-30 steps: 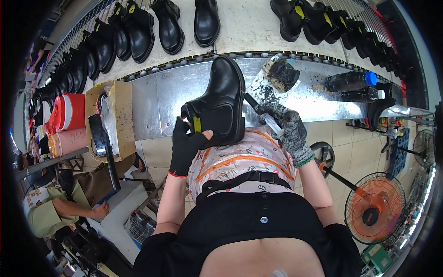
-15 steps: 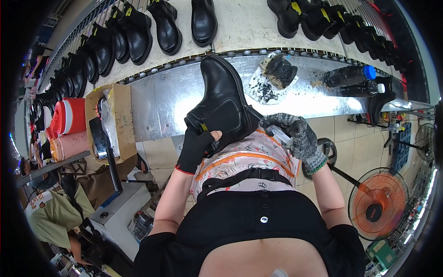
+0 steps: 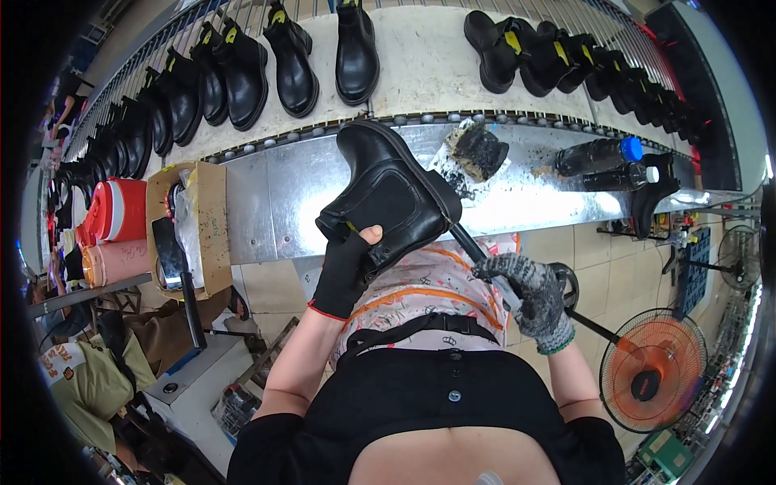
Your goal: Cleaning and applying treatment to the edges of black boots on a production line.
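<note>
A black ankle boot lies tilted over the bench edge, its sole turned to the right. My left hand, in a black fingerless glove with red trim, grips the boot by its shaft opening, thumb on the outside. In a grey knit glove, my right hand is closed around a slim tool with a dark shaft and a pale rear part. The tool's tip meets the sole edge near the heel; its exact kind I cannot make out.
Behind the metal bench a conveyor carries rows of black boots. A blackened sponge-like block sits on stained paper, with dark bottles to its right. Left stands a cardboard box; an orange fan is at right.
My right hand has drawn down and back from the boot, so more of the tool's dark shaft shows. The boot has shifted slightly in my left hand, and the view has tilted a little.
</note>
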